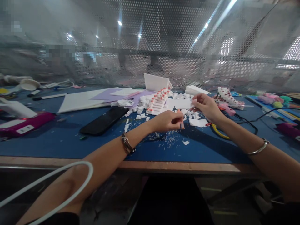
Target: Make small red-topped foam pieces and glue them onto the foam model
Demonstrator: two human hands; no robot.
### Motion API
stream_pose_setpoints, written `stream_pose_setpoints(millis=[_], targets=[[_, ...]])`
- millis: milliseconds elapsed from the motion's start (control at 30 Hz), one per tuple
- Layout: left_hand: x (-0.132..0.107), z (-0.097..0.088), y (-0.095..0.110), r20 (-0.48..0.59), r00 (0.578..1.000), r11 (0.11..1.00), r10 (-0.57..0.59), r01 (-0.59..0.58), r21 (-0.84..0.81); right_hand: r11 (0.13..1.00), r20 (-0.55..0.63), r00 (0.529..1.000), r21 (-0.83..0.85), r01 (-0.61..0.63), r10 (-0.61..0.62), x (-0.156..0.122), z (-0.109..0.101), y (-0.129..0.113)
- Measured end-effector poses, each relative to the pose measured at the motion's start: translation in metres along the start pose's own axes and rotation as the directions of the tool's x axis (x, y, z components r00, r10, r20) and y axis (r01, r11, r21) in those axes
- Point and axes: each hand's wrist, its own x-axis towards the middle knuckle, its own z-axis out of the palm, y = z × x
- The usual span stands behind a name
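My left hand (170,121) is closed, its thumb and fingers pinching a thin orange stick-like tool (182,125) that points down to the blue table. The tool's exact kind is too small to make out. My right hand (206,105) holds a small flat white piece (183,103) by its right end between thumb and fingers. Just beyond my left hand stands a white stepped model (157,101) with red dots along its steps. White scraps (140,116) and fine shavings (172,140) lie around both hands.
A black phone (105,121) lies left of my hands. White and lilac sheets (84,99) are behind it. A pink glue gun (227,109) with a black cord lies right, near a yellow cable (219,132). A white cable (90,170) loops over my left forearm.
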Motion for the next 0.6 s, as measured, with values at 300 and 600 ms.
stream_pose_setpoints(millis=[300, 600], targets=[[0.003, 0.007, -0.005, -0.091, 0.98, 0.973, -0.174, 0.158, -0.166, 0.997, 0.158, 0.987, 0.079, -0.01, -0.003, -0.008, 0.01, -0.001], [0.005, 0.005, -0.017, -0.292, 0.847, 0.73, -0.444, 0.153, -0.666, 0.99, 0.282, 0.959, 0.135, -0.049, 0.009, -0.013, 0.021, 0.005]])
